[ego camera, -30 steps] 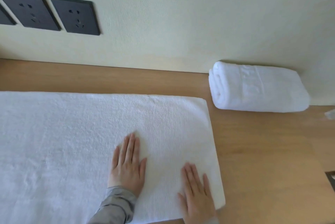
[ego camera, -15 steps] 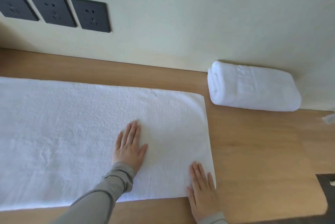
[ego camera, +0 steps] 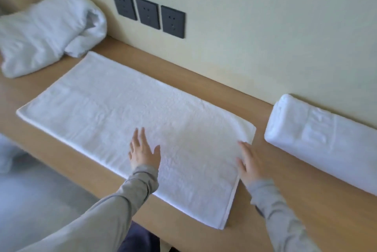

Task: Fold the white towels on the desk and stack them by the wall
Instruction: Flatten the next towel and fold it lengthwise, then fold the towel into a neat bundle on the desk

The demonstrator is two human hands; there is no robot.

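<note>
A long white towel (ego camera: 114,109) lies flat on the wooden desk (ego camera: 285,207), folded into a strip. My left hand (ego camera: 142,151) rests flat on it with straight fingers, near its right half. At the towel's right end, my right hand (ego camera: 247,162) lies with straight fingers along the edge. A folded white towel (ego camera: 322,141) sits against the wall at the right. A crumpled white towel (ego camera: 44,31) lies at the far left of the desk.
Three dark wall sockets (ego camera: 148,12) are set in the cream wall above the desk. The desk's front edge runs diagonally below the towel; grey floor (ego camera: 30,196) shows at lower left.
The view has swung left and pulled back, so the crumpled towel is now in sight. My right hand slid from the towel's near corner up along its right edge. The left hand stays flat.
</note>
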